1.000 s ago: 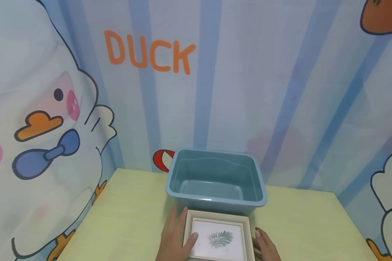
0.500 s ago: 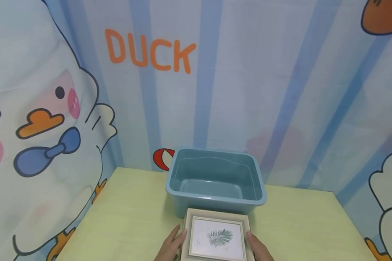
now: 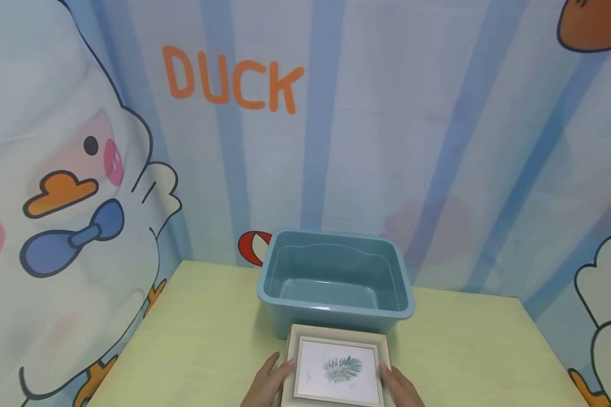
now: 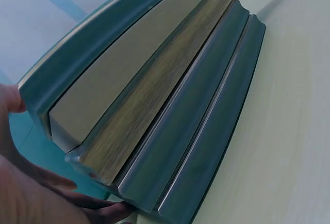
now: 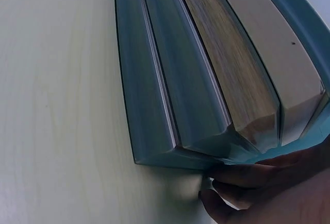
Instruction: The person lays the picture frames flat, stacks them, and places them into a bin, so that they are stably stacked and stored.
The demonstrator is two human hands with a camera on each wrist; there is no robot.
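A stack of several picture frames point(image 4: 160, 90) lies near the table's front, seen edge-on in both wrist views. Its top one is a cream picture frame point(image 3: 338, 370) with a green leaf print. My left hand point(image 3: 267, 382) grips the stack's left side, thumb on the top frame's border and fingers down along the edges. From the other side my right hand point(image 3: 401, 386) holds it likewise, its thumb on the right border. In the right wrist view, the right fingers point(image 5: 242, 177) reach the lower frames at the table. The stack's near end is cut off in the head view.
Right behind the stack stands a blue-grey plastic tub point(image 3: 336, 312) with nothing in it. It sits on a pale yellow table point(image 3: 203, 333). A striped cloth backdrop point(image 3: 377, 141) with cartoon ducks closes off the back and sides.
My left hand has drawn back along the left edge, its thumb moving off the print onto the border. My right hand has come in against the right side. The stack has hardly shifted.
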